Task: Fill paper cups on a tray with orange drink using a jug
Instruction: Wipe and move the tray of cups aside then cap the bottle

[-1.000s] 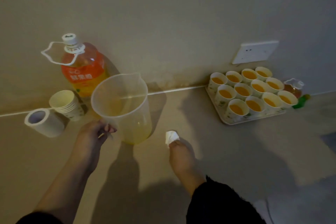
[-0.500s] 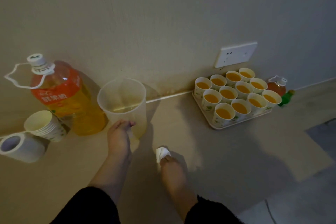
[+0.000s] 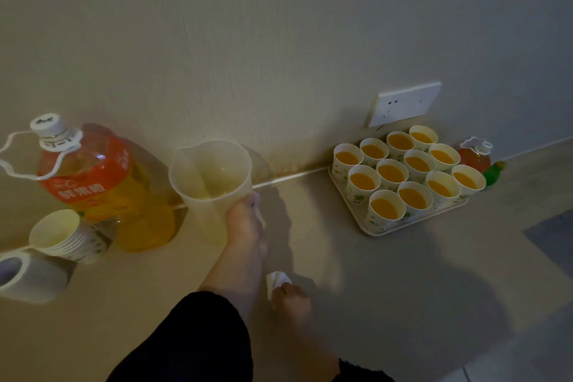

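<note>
Your left hand point(image 3: 245, 226) grips the near-empty plastic jug point(image 3: 210, 183) — right hand point(image 3: 290, 298) pinches a white tissue wad point(image 3: 276, 281). All twelve paper cups point(image 3: 390, 172) on the tray point(image 3: 369, 229) are full.

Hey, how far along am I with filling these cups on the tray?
All twelve cups on the tray hold orange drink, so filling looks done. The left hand holds the nearly empty jug; the right hand pinches a crumpled tissue. Probably only wiping and tidying remain.
</note>
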Motion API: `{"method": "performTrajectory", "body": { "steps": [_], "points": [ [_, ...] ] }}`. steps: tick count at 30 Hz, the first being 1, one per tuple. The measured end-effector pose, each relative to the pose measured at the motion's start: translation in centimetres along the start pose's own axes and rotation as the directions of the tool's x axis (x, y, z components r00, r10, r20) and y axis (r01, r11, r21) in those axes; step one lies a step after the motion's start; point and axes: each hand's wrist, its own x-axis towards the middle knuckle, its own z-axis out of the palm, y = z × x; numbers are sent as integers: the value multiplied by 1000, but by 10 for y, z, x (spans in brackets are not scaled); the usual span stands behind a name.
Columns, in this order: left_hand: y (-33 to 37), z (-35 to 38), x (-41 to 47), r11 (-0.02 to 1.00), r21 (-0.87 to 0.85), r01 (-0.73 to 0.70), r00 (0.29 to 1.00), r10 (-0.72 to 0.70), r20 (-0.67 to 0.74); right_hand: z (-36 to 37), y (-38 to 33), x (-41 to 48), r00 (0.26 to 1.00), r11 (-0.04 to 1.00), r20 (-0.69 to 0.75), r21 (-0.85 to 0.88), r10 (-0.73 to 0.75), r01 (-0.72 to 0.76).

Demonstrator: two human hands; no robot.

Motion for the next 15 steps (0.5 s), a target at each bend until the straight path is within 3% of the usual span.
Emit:
{"method": "performTrajectory", "body": {
  "steps": [2, 6, 10, 14, 15],
  "points": [
    [1, 4, 0, 998, 5, 56, 998, -56, -2, -4, -6, -3, 1000, 998, 4, 59, -2, 2],
    [-2, 8, 5, 992, 48, 114, 993, -114, 14, -21, -19, -5, 977, 998, -206, 27, 57, -52],
    [-1, 1, 0, 962, 262, 81, 995, -94, 37, -20, -11, 3, 993, 998, -118, -65, 19, -27],
    [14, -17, -18, 932, 346, 111, 978, -164, 129, -18, -5, 7, 963, 973, -264, -229, -47, -15],
    [18, -24, -20, 923, 364, 128, 978, -179, 109, -24, -10, 1, 980, 970, -198, -233, 20, -67]
  ]
}}
